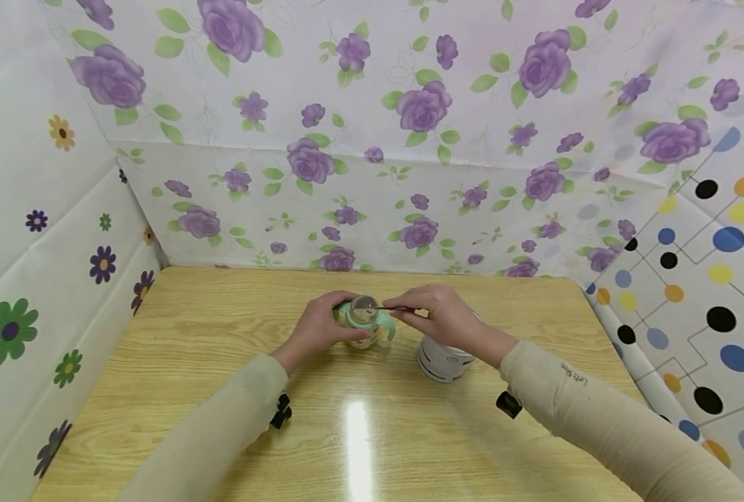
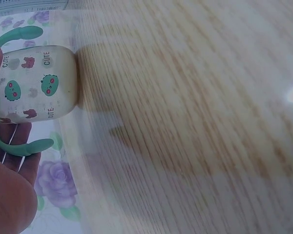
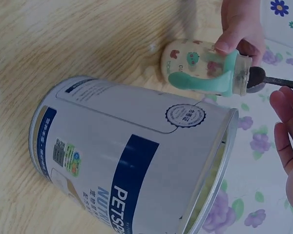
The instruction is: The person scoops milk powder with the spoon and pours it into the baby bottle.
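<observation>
A see-through baby bottle [image 1: 363, 339] with mint-green handles stands uncapped on the wooden table, printed with small cartoon figures [image 2: 50, 85]. My left hand [image 1: 319, 322] grips it around the neck, thumb on the near side. Pale contents show through its wall in the right wrist view. Between the thumb and fingers of my right hand [image 1: 437, 312] is the handle of a dark spoon [image 3: 257, 77]. The spoon's bowl lies right at the bottle's open mouth. Below the right forearm stands a large white can [image 3: 136, 126], its top open and pale material visible inside.
The wooden table [image 1: 221, 307] runs back to a flower-printed cloth wall [image 1: 372, 202]. Patterned cloth also hangs at the left [image 1: 77, 314] and right [image 1: 692, 307]. The can stands just right of the bottle, close to the right wrist.
</observation>
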Action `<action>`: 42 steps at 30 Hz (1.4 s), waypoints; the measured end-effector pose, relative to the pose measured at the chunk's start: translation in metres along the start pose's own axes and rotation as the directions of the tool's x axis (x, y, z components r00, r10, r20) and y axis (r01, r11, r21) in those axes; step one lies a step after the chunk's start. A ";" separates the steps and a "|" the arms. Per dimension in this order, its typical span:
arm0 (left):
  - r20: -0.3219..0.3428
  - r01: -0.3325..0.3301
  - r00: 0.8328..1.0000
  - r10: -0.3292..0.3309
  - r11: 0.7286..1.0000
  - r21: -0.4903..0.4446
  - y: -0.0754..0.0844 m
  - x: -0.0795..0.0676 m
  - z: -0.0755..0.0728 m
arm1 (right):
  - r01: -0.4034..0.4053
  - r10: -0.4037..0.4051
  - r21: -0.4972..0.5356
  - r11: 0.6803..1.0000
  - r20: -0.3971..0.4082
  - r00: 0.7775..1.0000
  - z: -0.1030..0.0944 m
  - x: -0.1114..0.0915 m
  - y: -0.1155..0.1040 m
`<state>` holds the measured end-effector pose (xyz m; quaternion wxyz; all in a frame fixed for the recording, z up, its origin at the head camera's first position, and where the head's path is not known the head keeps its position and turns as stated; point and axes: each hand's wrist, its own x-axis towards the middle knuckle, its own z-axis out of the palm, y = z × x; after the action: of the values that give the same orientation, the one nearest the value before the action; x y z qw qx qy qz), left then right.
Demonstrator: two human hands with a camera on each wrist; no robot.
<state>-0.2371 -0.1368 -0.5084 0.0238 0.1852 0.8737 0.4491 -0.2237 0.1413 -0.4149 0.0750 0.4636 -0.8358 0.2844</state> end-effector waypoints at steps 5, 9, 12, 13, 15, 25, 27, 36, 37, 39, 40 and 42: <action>0.004 -0.006 1.000 0.006 1.000 -0.005 0.000 0.000 0.001 | 0.020 -0.020 -0.007 1.000 0.008 1.000 0.000 0.002 0.000; 0.001 -0.012 1.000 0.012 1.000 -0.005 0.001 0.000 0.002 | 0.017 -0.016 -0.005 1.000 0.004 1.000 -0.001 0.002 -0.001; 0.000 -0.012 1.000 0.012 1.000 0.000 0.001 0.000 0.001 | -0.058 0.058 0.034 0.998 0.005 0.998 -0.002 0.002 -0.004; 0.001 -0.012 1.000 0.012 1.000 0.002 0.002 0.000 0.001 | -0.102 0.102 0.050 0.994 0.007 0.995 -0.002 0.002 -0.004; 0.000 -0.007 1.000 0.007 1.000 0.007 0.002 0.000 0.001 | -0.200 0.200 0.101 0.975 0.004 0.980 -0.003 0.002 -0.004; -0.012 0.030 0.999 -0.030 0.999 0.016 0.006 -0.001 0.002 | -0.472 0.586 0.590 0.655 -0.002 0.811 -0.003 -0.004 0.009; -0.016 0.033 0.999 -0.032 0.999 0.011 0.006 -0.002 0.002 | -0.468 0.629 0.673 0.572 0.006 0.778 -0.005 -0.007 0.012; -0.083 0.044 0.996 -0.045 0.999 -0.012 0.008 -0.006 0.008 | -0.450 0.718 0.809 0.378 0.051 0.694 -0.021 -0.027 0.017; -0.096 0.050 0.994 -0.052 0.999 -0.017 0.009 -0.007 0.009 | -0.450 0.725 0.816 0.361 0.058 0.686 -0.023 -0.029 0.017; -0.125 0.064 0.990 -0.067 0.998 -0.025 0.011 -0.009 0.011 | -0.448 0.737 0.831 0.328 0.071 0.672 -0.027 -0.034 0.018; -0.140 0.074 0.987 -0.077 0.997 -0.025 0.013 -0.010 0.013 | -0.446 0.740 0.838 0.315 0.077 0.668 -0.029 -0.037 0.018; -0.172 0.095 0.980 -0.098 0.995 -0.024 0.015 -0.013 0.016 | -0.437 0.749 0.855 0.281 0.089 0.656 -0.033 -0.042 0.018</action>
<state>-0.2174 -0.1206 -0.5075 -0.0289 0.1027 0.8769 0.4687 -0.2197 0.1971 -0.4115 -0.1241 0.0332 -0.6849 0.7173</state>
